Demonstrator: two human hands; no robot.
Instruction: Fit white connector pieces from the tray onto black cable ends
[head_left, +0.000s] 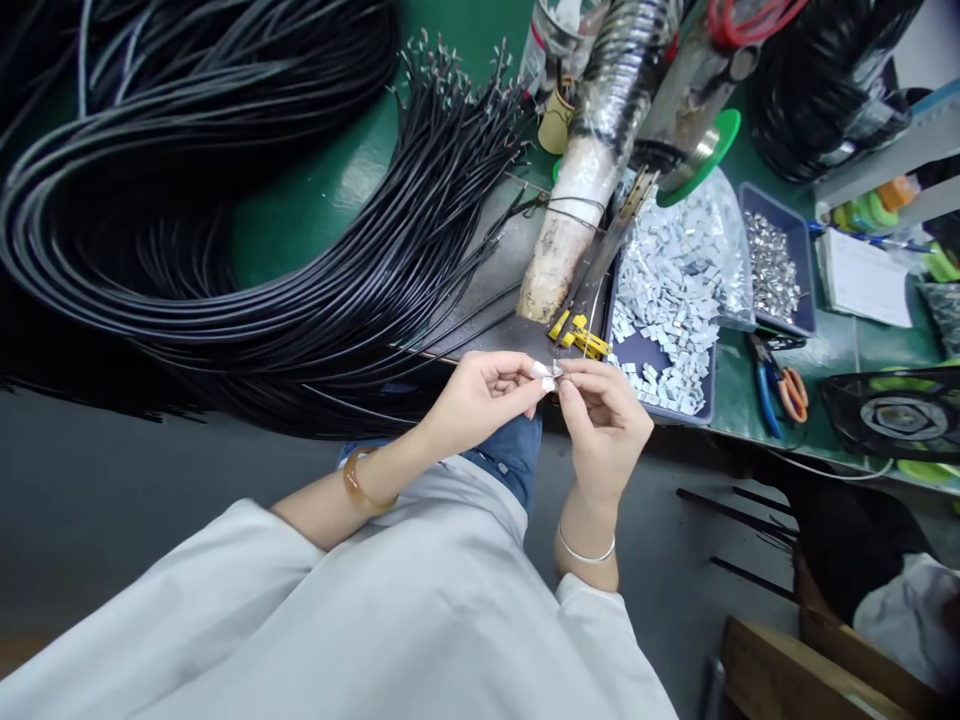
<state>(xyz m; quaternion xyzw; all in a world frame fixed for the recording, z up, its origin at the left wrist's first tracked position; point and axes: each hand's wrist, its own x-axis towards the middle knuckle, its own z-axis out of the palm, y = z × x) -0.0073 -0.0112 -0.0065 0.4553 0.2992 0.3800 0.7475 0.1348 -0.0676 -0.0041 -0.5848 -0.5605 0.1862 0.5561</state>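
Note:
My left hand [495,393] and my right hand [604,418] meet in front of the table edge, thumbs and forefingers pinched almost tip to tip. Between the fingertips is a tiny whitish and metallic piece [556,370], too small to name. White wrapping covers the left thumb and forefinger tips. Just beyond the fingers lies a yellow plastic fixture [581,335] at the foot of a metal arm. Left of it, thin black cables [420,220] spread in a large looped bundle, their stripped ends pointing away. Right of it, small white connectors [667,290] fill a tray [701,415].
A silvery duct [626,70] slants down to the table beside a green spool [705,160]. Metal terminals [772,270] lie in a second tray [807,250]. Pliers [780,390] and a black fan [892,412] rest at the right edge. A person [862,540] sits at lower right.

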